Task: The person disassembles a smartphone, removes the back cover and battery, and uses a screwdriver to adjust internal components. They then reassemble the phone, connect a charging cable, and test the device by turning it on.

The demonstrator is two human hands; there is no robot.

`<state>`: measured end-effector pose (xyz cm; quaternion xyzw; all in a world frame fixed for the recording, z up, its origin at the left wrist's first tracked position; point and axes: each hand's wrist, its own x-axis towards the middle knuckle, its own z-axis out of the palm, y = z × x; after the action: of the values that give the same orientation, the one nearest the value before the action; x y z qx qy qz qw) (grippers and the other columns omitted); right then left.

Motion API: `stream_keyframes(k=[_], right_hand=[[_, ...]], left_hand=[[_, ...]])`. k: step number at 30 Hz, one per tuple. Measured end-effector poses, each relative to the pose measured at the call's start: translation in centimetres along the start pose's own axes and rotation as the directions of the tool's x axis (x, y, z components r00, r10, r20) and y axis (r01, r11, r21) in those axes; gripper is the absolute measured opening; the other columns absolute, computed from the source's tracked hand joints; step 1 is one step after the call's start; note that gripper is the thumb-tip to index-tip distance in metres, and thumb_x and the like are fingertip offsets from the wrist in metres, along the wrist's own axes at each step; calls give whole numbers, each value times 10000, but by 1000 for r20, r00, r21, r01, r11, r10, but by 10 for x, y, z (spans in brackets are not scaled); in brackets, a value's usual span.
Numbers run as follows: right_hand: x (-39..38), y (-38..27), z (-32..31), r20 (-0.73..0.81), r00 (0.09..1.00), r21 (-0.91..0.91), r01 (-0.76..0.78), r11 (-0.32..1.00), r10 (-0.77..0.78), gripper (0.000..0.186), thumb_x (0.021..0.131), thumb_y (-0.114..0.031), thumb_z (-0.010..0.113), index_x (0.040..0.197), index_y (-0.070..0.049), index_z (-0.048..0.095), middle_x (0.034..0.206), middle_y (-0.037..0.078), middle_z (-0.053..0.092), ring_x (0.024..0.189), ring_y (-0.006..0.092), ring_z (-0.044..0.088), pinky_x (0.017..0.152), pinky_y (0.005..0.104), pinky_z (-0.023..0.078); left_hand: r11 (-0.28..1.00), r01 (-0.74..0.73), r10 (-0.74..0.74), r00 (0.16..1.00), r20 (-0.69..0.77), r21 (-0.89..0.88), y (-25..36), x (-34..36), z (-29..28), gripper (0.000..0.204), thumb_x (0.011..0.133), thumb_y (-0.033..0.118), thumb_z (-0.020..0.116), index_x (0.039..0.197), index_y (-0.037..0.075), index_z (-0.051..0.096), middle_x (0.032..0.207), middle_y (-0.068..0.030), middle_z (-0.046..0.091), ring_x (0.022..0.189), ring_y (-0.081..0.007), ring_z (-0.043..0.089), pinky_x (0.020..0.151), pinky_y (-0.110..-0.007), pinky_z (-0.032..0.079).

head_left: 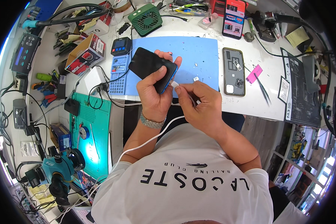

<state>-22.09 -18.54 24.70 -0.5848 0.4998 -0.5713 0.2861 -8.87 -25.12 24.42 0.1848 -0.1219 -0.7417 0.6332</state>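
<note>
My left hand [156, 87] is wrapped round a smartphone [147, 64] with a dark screen and a blue edge, its thumb lying across the glass. The phone is tilted above the front part of a blue work mat [190, 48]. Between thumb and fingers, my right hand [201, 104] pinches the white plug of a charging cable [174, 84] at the phone's lower edge. Whether the plug sits inside the port cannot be made out. From there the white cable runs down to the left across my forearm.
Right of the mat lie a phone in a clear case [234, 71], tweezers [263, 89] and a pink card [254, 73]. Behind stand a green fan [145, 19] and an upright lit phone [234, 18]. A microscope [59, 170] overhangs a green mat [97, 130] at left.
</note>
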Motion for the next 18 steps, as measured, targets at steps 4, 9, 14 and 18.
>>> stream_keyframes(k=[4, 9, 14, 18], right_hand=[[-2, -14, -7, 98, 932, 148, -361, 921, 349, 133, 1015, -93, 761, 975, 32, 784, 735, -8, 678, 625, 24, 499, 535, 236, 371], [2, -15, -14, 138, 893, 192, -448, 873, 428, 184, 1020, -108, 750, 928, 51, 763, 700, 10, 678, 567, 21, 468, 489, 249, 359], [-4, -5, -10, 144, 903, 254, -429, 867, 405, 177, 1023, -112, 752, 946, 47, 771, 718, 11, 689, 593, 22, 479, 509, 242, 374], [-3, -4, -15, 163, 895, 240, -444, 863, 415, 160, 1022, -109, 753, 969, 40, 778, 743, 9, 700, 635, 23, 500, 545, 239, 398]], left_hand=[[978, -151, 132, 983, 128, 144, -7, 0, -7, 650, 893, -132, 688, 1483, 35, 472, 1316, -109, 631, 1286, -277, 612, 1177, -649, 482], [953, -210, 165, 964, 209, 218, -11, -4, -7, 690, 915, -114, 690, 1537, 23, 424, 1323, -121, 625, 1260, -271, 626, 1132, -649, 518], [958, -189, 155, 974, 168, 214, -12, -9, -4, 708, 901, -107, 703, 1537, 25, 422, 1320, -125, 620, 1224, -273, 651, 1121, -637, 527], [960, -161, 124, 978, 169, 228, -14, -11, -3, 717, 893, -105, 705, 1537, 32, 421, 1319, -121, 620, 1226, -282, 649, 1116, -631, 531]])
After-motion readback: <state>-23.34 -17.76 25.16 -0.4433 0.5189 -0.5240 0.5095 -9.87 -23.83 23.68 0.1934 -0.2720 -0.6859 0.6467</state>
